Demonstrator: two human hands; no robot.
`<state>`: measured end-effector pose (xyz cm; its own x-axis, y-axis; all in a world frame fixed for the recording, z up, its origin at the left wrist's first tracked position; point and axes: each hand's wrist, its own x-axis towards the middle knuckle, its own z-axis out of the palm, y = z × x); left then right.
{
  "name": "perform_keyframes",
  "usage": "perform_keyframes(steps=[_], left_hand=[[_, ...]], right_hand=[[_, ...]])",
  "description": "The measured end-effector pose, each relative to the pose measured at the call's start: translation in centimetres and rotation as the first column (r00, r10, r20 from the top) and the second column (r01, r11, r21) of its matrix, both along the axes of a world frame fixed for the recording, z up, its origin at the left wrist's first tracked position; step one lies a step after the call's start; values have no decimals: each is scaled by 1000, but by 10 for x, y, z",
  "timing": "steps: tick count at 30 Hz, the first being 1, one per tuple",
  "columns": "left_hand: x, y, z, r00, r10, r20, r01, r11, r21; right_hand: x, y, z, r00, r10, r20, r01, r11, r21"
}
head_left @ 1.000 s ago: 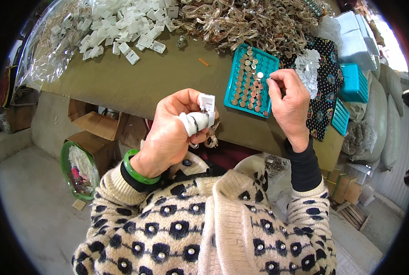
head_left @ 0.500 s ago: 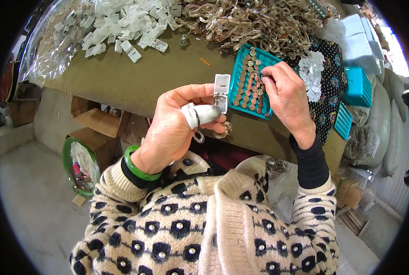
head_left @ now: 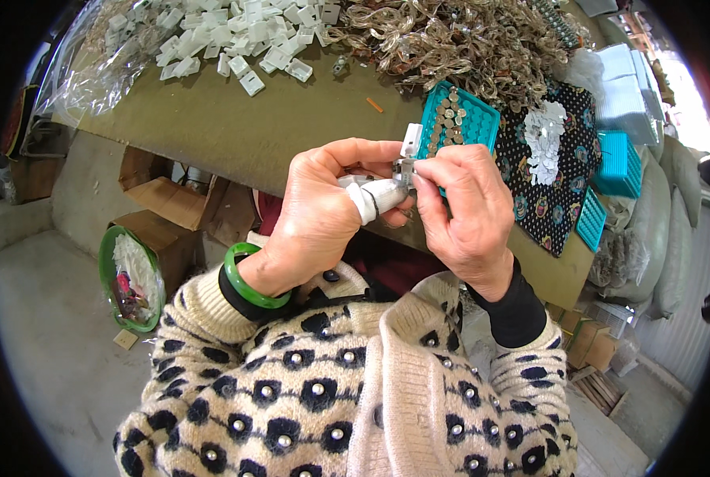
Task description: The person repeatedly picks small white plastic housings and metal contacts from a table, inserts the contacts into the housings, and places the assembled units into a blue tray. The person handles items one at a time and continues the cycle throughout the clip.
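In my left hand I hold a small white plastic battery case, its lid standing up and its hollow part between my fingers. A white wrapping with a dark band covers the left thumb, which presses on the case. My right hand is closed in a pinch at the case's hollow part; what its fingertips hold, if anything, is hidden. Just beyond the hands lies a teal tray holding many round button cells, partly covered by my right hand.
White plastic cases are heaped at the far left beside clear plastic film. Bundled wires pile up at the back. White flat pieces lie on a dark patterned cloth. Teal trays are stacked at the right.
My right hand has left the teal tray and moved left to the battery case in my left hand. The case stays in the left hand.
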<state>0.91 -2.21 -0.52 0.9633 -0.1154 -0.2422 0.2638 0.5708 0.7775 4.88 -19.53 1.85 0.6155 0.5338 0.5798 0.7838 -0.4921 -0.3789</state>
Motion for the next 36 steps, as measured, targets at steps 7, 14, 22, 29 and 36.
perform_keyframes(steps=[7,14,22,29,36], left_hand=[[-2,0,-2,1000,1,-24,-4,994,-108],[-3,2,-1,1000,-6,-29,5,999,-50],[-4,4,-1,999,-27,-36,25,998,-61],[-3,2,1,995,-62,-72,49,984,-173],[-2,-3,0,986,-92,-140,63,978,-199]], right_hand=[[-8,3,2,999,-23,-49,19,997,-78],[-11,4,7,983,-60,-172,69,997,43],[-12,6,1,977,-26,-212,42,997,72],[-14,2,0,996,-56,-75,61,996,60],[-9,-7,6,994,-4,-105,2,1000,-22]])
